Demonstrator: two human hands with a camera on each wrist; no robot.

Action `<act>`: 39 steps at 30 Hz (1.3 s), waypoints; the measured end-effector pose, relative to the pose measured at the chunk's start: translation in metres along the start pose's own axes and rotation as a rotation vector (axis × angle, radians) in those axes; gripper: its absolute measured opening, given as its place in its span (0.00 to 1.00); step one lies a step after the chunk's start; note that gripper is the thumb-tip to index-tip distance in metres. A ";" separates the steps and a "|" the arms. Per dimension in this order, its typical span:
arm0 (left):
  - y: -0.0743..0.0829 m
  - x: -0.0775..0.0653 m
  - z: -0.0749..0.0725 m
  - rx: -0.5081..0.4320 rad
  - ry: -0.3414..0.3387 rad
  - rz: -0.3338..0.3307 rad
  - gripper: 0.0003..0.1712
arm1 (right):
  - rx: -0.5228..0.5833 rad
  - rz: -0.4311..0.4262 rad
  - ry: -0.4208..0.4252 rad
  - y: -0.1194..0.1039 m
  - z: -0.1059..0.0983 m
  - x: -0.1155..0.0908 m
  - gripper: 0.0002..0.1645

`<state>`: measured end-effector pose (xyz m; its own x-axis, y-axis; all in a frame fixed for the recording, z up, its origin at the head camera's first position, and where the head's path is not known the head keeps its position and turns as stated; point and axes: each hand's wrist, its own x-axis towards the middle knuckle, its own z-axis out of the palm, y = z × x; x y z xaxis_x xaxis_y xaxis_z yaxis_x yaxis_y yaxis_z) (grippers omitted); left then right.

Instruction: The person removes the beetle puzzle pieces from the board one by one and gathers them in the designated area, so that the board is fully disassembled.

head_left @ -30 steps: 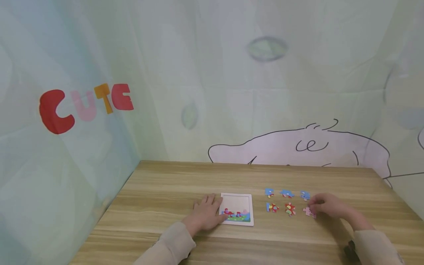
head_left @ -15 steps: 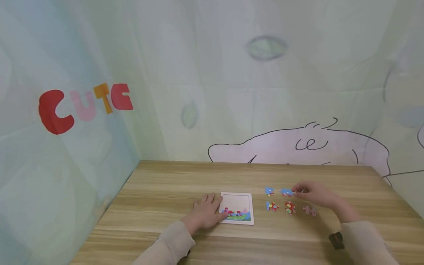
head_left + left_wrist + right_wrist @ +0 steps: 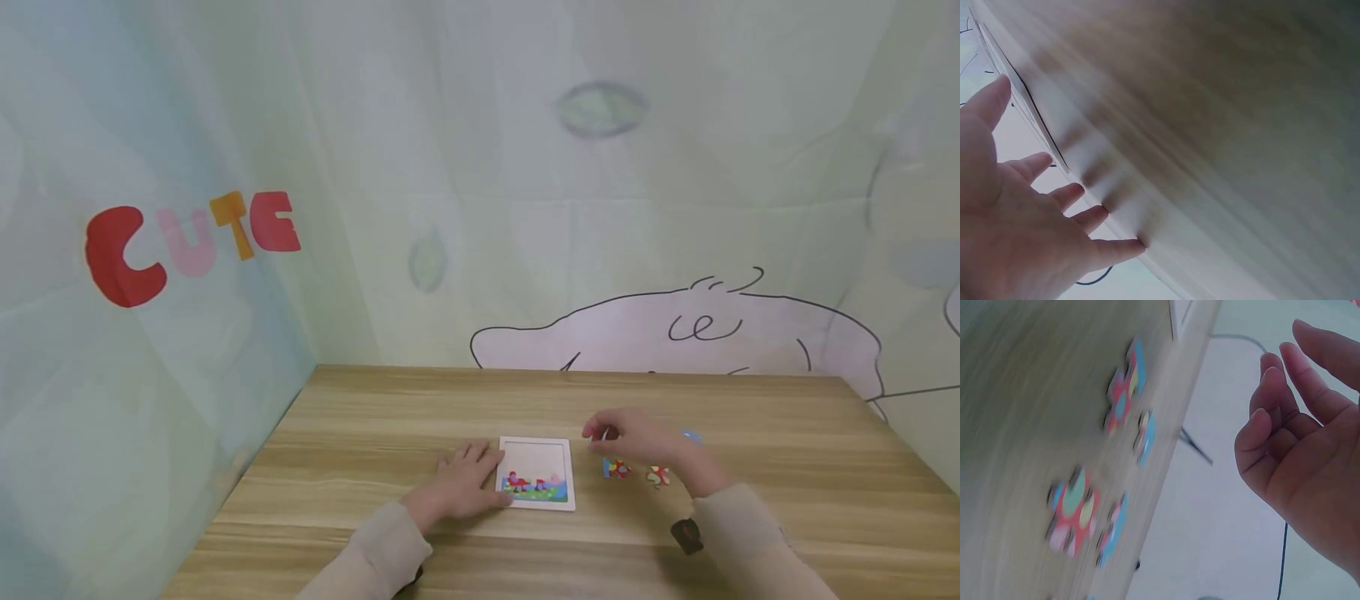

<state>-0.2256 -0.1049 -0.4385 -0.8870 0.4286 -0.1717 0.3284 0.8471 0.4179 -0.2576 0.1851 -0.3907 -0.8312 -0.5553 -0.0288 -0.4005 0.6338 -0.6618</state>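
A square white puzzle frame [image 3: 534, 507] lies on the table, its lower part filled with a colourful picture strip and its upper part bare. My left hand [image 3: 465, 483] rests flat at its left side, thumb on the lower left corner; the left wrist view has the fingers spread, tips on the wood. My right hand [image 3: 637, 437] hovers above the loose puzzle pieces, fingers loosely curled and nothing between thumb and index [image 3: 1294, 356]. Below it lie a red piece with a blue edge [image 3: 1121, 394], a red flower-like piece [image 3: 1074, 509] and blue pieces [image 3: 1144, 437]. The pink piece is hidden by the right arm.
A wooden table [image 3: 390, 408] meets a pale printed curtain [image 3: 510, 250] at its back and left. A blue piece [image 3: 692, 436] shows beyond the right wrist. Under the right sleeve sits a small dark box [image 3: 686, 536].
My right hand has swept left from beside the pink piece, past the upper blue pieces, to above the leftmost pieces. The left hand stays by the frame, which has not moved.
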 end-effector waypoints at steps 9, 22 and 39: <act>0.000 -0.001 -0.002 0.008 -0.027 0.011 0.41 | 0.000 -0.001 -0.084 -0.024 0.036 0.031 0.09; -0.001 0.001 -0.002 0.034 -0.037 0.031 0.41 | 0.032 0.053 -0.171 -0.032 0.069 0.053 0.11; -0.003 0.001 0.000 0.037 -0.031 0.037 0.41 | 0.042 0.018 -0.194 -0.037 0.083 0.057 0.20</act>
<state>-0.2275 -0.1069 -0.4399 -0.8638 0.4686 -0.1851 0.3728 0.8416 0.3909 -0.2584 0.0852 -0.4297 -0.7461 -0.6405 -0.1820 -0.3666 0.6232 -0.6908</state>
